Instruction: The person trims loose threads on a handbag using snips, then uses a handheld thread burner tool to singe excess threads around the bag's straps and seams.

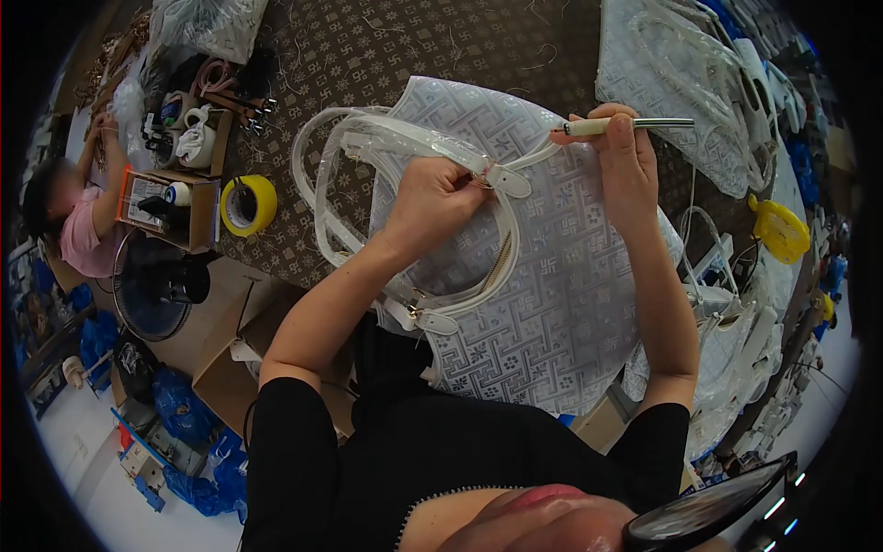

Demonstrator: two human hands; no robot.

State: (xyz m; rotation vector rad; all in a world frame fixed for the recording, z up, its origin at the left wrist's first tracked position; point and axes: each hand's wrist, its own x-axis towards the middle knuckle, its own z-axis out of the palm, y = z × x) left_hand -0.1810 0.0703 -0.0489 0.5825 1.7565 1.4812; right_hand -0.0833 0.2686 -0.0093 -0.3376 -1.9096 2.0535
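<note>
Silvery-white, the patterned bag (pixel 543 276) lies flat beneath both hands, its long axis slanting from the cloth-covered table's (pixel 368 46) middle down over the near edge to the person's lap. The left hand (pixel 428 207) is closed in a pinch on the white handle (pixel 423 138), right beside its stitched tab (pixel 512 182). Farther from that tab, the right hand (pixel 630 170) is above the bag's right side, fingers curled round a white-handled tool (pixel 589 127), metal shaft pointing right, away from the tab. A thin pale strip (pixel 541 152) runs between tab and right fingertips; whether they grip it cannot be told. The left fingertips are partly hidden. Outward, yellow tape (pixel 248 205) rests near the table's left edge, another bag (pixel 644 74) at the far right corner; a co-worker (pixel 87 221) is at far left.
</note>
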